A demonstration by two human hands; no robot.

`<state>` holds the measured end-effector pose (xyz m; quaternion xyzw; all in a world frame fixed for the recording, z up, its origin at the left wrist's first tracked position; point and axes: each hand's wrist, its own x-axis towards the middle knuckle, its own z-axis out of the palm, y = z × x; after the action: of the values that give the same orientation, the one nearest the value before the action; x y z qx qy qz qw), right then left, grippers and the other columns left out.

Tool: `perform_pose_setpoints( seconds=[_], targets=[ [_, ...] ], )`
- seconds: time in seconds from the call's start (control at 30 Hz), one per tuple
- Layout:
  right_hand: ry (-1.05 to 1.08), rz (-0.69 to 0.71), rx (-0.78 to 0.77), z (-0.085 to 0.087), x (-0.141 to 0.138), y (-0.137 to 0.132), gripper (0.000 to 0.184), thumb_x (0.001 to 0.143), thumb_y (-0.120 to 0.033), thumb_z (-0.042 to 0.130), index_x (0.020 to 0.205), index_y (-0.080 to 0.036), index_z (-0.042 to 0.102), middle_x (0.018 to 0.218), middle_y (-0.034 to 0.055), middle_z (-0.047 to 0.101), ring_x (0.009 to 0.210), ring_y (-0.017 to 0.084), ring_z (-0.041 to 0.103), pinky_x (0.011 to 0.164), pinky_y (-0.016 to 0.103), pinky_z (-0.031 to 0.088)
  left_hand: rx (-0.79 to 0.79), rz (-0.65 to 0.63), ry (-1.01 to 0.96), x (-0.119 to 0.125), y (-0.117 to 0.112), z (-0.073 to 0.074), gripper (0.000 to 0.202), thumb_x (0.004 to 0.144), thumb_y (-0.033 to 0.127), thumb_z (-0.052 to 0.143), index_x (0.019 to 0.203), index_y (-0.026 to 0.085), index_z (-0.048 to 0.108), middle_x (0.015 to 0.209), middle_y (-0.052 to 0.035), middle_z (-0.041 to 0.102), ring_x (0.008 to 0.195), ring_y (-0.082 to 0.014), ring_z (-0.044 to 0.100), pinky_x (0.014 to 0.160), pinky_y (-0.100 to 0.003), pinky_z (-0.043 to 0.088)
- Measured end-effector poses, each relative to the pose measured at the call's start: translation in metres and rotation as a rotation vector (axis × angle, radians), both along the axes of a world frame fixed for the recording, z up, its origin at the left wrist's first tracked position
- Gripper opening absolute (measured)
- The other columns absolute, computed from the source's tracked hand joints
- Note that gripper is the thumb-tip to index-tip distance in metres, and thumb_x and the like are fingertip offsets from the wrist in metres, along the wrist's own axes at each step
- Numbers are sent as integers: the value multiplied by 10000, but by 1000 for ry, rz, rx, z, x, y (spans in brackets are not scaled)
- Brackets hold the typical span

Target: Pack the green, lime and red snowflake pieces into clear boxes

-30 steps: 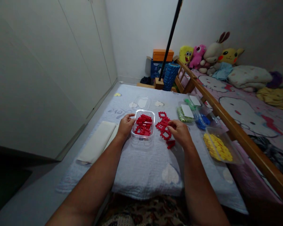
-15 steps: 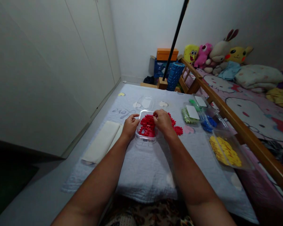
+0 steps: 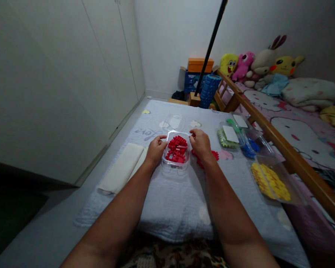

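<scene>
A clear plastic container (image 3: 167,160) of red building pieces (image 3: 176,149) sits on the pale blue blanket (image 3: 173,201). My left hand (image 3: 155,149) grips its left rim, thumb on the top edge. My right hand (image 3: 201,143) rests against the container's right side with its fingers curled near the far right corner. What those fingers hold, if anything, is hidden. A flat assembly of joined red pieces (image 3: 213,154) lies on the blanket just right of the container, partly under my right hand.
A clear lid (image 3: 174,122) lies beyond the container. To the right stand tubs of green pieces (image 3: 226,137), blue pieces (image 3: 249,148) and yellow pieces (image 3: 270,182), beside a wooden bed rail (image 3: 284,147). A folded white cloth (image 3: 122,168) lies left. A black pole (image 3: 212,41) rises behind.
My right hand left the red assembly, reached over the container, then drew back to the container's right side. The left hand kept its hold on the rim. The view shifted slightly.
</scene>
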<state>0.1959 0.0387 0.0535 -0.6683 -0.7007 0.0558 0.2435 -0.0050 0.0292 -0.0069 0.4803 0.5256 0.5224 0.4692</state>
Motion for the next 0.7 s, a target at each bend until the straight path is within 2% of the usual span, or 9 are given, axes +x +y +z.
perform_pose_setpoints(
  seconds=[0.17, 0.27, 0.37, 0.47, 0.57, 0.7],
  targets=[
    [37, 8, 20, 9, 43, -12, 232, 897, -169, 580, 1026, -149, 772, 1018, 114, 755, 934, 222, 673, 886, 324, 491, 8, 13, 16, 0, 0, -1, 442, 691, 376, 667, 1068, 145, 690, 551, 92, 445, 501, -111, 412, 518, -234, 321],
    [9, -59, -29, 7, 76, -20, 241, 897, -174, 580, 1045, -162, 769, 1003, 98, 755, 928, 217, 674, 882, 321, 489, 7, 2, -4, 0, 0, -1, 446, 695, 396, 673, 1066, 150, 684, 550, 95, 438, 493, -105, 395, 509, -227, 313],
    [-63, -104, -137, -5, 105, -30, 263, 889, -172, 585, 1081, -147, 764, 1051, 124, 747, 948, 230, 674, 876, 324, 490, 1, -5, -23, 1, 0, -2, 459, 690, 400, 677, 1076, 152, 677, 553, 96, 447, 484, -103, 395, 494, -223, 303],
    [-135, -98, -199, -22, 124, -41, 297, 863, -225, 654, 1133, -150, 752, 1146, 151, 720, 1055, 268, 661, 935, 345, 482, -1, -13, -30, 1, 0, -1, 470, 684, 388, 667, 1086, 144, 667, 553, 95, 461, 478, -102, 396, 486, -225, 314],
    [-163, -68, -255, -38, 132, -48, 359, 811, -265, 718, 1154, -157, 740, 1139, 152, 703, 1105, 297, 641, 981, 371, 469, -2, -11, -21, 1, 0, 1, 462, 677, 378, 663, 1075, 143, 666, 556, 91, 468, 476, -103, 407, 483, -228, 321],
    [-78, -27, -260, -51, 135, -51, 275, 772, -277, 709, 1027, -180, 739, 1036, 108, 689, 1025, 276, 629, 928, 369, 478, -8, -6, -7, 1, -2, 4, 450, 678, 383, 664, 1063, 148, 673, 559, 89, 470, 471, -100, 403, 481, -229, 315]
  ],
)
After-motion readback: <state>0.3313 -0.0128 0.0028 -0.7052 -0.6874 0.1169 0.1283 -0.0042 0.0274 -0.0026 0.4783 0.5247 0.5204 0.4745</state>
